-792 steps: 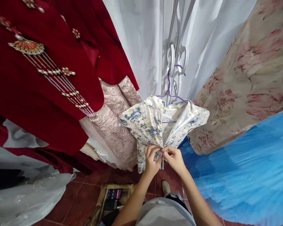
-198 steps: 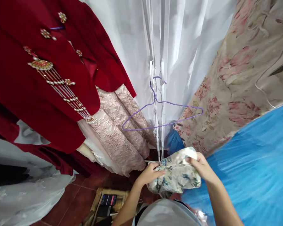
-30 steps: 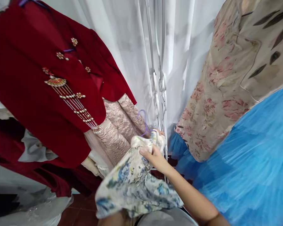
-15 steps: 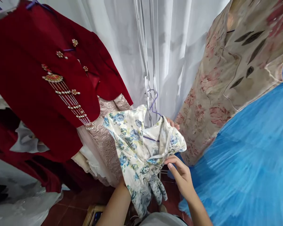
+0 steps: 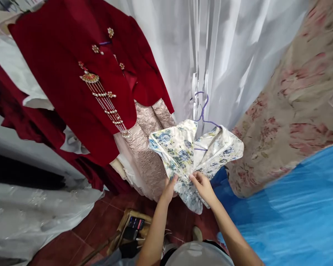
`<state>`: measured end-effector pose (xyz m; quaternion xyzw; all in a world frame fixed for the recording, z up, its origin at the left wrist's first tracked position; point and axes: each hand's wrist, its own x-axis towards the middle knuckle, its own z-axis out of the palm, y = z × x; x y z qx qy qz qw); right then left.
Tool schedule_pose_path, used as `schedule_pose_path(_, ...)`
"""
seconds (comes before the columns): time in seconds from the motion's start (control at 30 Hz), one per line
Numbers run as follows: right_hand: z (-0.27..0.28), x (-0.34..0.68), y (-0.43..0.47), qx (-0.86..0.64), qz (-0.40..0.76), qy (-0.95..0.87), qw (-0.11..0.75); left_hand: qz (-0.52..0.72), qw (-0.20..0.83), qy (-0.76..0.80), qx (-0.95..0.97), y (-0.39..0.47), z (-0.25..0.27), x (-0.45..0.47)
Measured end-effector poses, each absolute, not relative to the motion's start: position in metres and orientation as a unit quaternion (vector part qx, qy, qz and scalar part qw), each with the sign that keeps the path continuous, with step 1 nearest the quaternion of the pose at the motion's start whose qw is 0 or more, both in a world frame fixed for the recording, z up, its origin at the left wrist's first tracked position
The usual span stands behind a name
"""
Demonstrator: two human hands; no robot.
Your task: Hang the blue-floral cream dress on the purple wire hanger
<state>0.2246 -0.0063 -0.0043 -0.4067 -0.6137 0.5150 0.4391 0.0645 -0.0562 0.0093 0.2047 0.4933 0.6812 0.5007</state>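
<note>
In front of me hangs a white dress (image 5: 180, 147) with blue flowers and a V neckline, on a purple hanger (image 5: 203, 107) whose hook is up at the white curtain. My right hand (image 5: 202, 186) pinches the fabric just below the point of the neckline. On the left side of the bodice, my left hand (image 5: 169, 190) grips the cloth with its thumb in front; its other fingers are hidden behind the dress. Below my hands the lower part of the dress hangs in folds.
A dark red jacket (image 5: 61, 74) with jewelled trim and a pink brocade skirt (image 5: 147, 147) hang at left. To the right are a beige floral dress (image 5: 269, 129) and blue tulle (image 5: 280, 214). A wooden-framed chair or tray (image 5: 124, 218) stands low on the tiled floor (image 5: 91, 218).
My right hand has moved from the shoulder-side edge to the neckline's point. My left hand has come into sight at the bodice. The dress now hangs straighter, its hanger more exposed; the view has shifted left.
</note>
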Motion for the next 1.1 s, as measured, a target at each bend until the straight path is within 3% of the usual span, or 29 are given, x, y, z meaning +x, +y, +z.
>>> schedule_pose_path(0.2,-0.008,0.204,0.000,-0.380,0.549,-0.623,0.407,0.659,0.348,0.605,0.280,-0.057,0.000,0.047)
schedule_pose_path(0.33,-0.013,0.202,-0.015,-0.381,0.567,-0.608,0.404,0.704,0.081,0.610,0.355,-0.064,-0.005,0.040)
schedule_pose_path(0.4,-0.012,0.201,-0.023,-0.388,0.577,-0.585,0.418,0.654,0.018,0.606,0.452,-0.067,-0.012,0.046)
schedule_pose_path(0.5,-0.007,0.201,-0.035,-0.403,0.587,-0.548,0.438,0.544,0.128,0.579,0.593,-0.065,-0.027,0.063)
schedule_pose_path(0.6,0.004,0.200,-0.044,-0.408,0.593,-0.532,0.447,0.528,0.223,0.571,0.588,-0.056,-0.039,0.081)
schedule_pose_path(0.83,0.073,0.205,-0.013,-0.426,0.579,-0.430,0.546,0.527,0.229,0.540,0.615,-0.040,-0.043,0.091)
schedule_pose_path(0.97,0.142,0.204,0.035,-0.365,0.531,-0.419,0.640,0.510,0.238,0.540,0.626,-0.045,-0.045,0.091)
schedule_pose_path(1.1,0.188,0.197,0.063,-0.319,0.510,-0.425,0.676,0.494,0.279,0.553,0.610,-0.057,-0.052,0.082)
